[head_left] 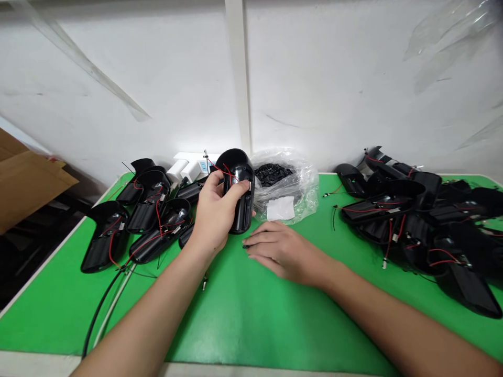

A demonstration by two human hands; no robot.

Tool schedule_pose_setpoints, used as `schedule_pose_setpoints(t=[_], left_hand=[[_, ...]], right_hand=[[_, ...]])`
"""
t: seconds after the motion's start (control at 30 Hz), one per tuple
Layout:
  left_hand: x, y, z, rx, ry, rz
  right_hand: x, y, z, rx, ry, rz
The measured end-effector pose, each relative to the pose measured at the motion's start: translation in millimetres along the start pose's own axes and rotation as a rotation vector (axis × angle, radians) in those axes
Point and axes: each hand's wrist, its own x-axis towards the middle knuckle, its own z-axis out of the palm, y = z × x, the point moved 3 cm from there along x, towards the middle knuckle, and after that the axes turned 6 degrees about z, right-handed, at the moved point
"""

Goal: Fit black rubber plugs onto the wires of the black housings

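Note:
My left hand (pixel 214 212) is wrapped round a black plastic housing (pixel 240 188) with red wires inside, holding it upright just above the green table (pixel 243 309). My right hand (pixel 277 248) lies low on the table right of it, fingers close together and pointing left, their tips at a small black part (pixel 246 246). Whether those fingers pinch the part I cannot make out.
A row of similar black housings (pixel 145 220) lies at the left. A larger pile of housings (pixel 424 220) is heaped at the right. A clear bag of small black parts (pixel 281 180) sits by the wall, near white plugs (pixel 188 167). A black cable (pixel 98 309) runs off the front left edge.

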Motion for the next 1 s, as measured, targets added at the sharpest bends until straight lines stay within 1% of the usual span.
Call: schedule_pose_setpoints(t=[0.1, 0.2, 0.3, 0.37, 0.4, 0.47, 0.57, 0.63, 0.73, 0.83, 0.9, 1.0], left_hand=[[-1, 1, 0.8, 0.003, 0.005, 0.007], [-2, 3, 2.1, 0.005, 0.009, 0.017], [-3, 4, 2.9, 0.001, 0.009, 0.024], [-3, 5, 2.7, -0.005, 0.012, 0.028], [-4, 5, 2.4, -0.005, 0.012, 0.031], [-4, 4, 1.7, 0.004, 0.002, 0.038], [-5, 2, 1.8, 0.035, -0.047, 0.026], [-7, 0, 3.3, 0.052, -0.085, 0.002], [-10, -2, 7.4, 0.054, -0.134, -0.044], [-13, -5, 11.0, 0.046, -0.167, -0.083], [-14, -6, 12.0, 0.046, -0.180, -0.075], [-14, -8, 11.2, 0.070, -0.183, -0.027]], right_hand=[[-1, 3, -9, -0.040, 0.021, 0.022], [0, 6, -14, -0.068, 0.051, 0.042], [1, 7, -13, -0.067, 0.112, 0.028], [1, 8, -13, -0.029, 0.178, 0.027], [1, 8, -14, 0.006, 0.219, 0.047], [2, 8, -17, 0.083, 0.307, 0.137], [3, 8, -28, 0.176, 0.435, 0.302], [4, 8, -34, 0.205, 0.493, 0.367], [5, 12, -41, 0.237, 0.528, 0.406], [4, 17, -42, 0.268, 0.536, 0.423], [2, 19, -41, 0.309, 0.546, 0.448], [-1, 23, -38, 0.404, 0.583, 0.497]])
